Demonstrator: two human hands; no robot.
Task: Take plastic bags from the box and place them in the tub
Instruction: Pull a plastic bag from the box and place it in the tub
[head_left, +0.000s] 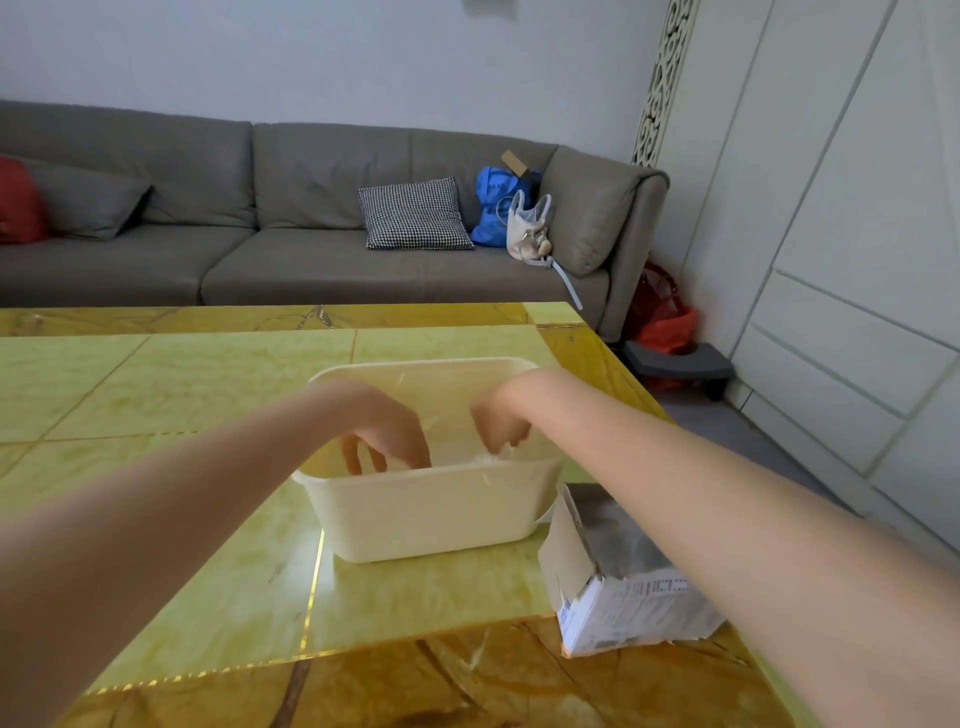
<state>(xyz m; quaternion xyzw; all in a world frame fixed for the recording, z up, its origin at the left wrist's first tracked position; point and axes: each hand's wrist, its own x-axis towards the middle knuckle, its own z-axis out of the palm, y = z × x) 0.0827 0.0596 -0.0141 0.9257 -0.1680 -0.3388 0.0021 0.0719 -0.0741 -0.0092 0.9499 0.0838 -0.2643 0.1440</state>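
Note:
A cream plastic tub (431, 512) stands in the middle of the yellow-green table. Both my hands reach down into it. My left hand (387, 436) hangs inside the left part with fingers pointing down and spread, holding nothing that I can see. My right hand (501, 426) is inside the right part, its fingers curled and pinching a clear plastic bag (491, 460) whose crumpled top shows just above the near wall. An open cardboard box (618, 577) lies on its side to the right of the tub, partly under my right forearm. The tub's floor is hidden.
The table (156, 395) ends at its right edge close to the box. Behind it stands a grey sofa (260, 228) with a checked cushion (413, 214), a blue bag (493, 208) and a white handbag (530, 228). White cabinets (841, 260) line the right wall.

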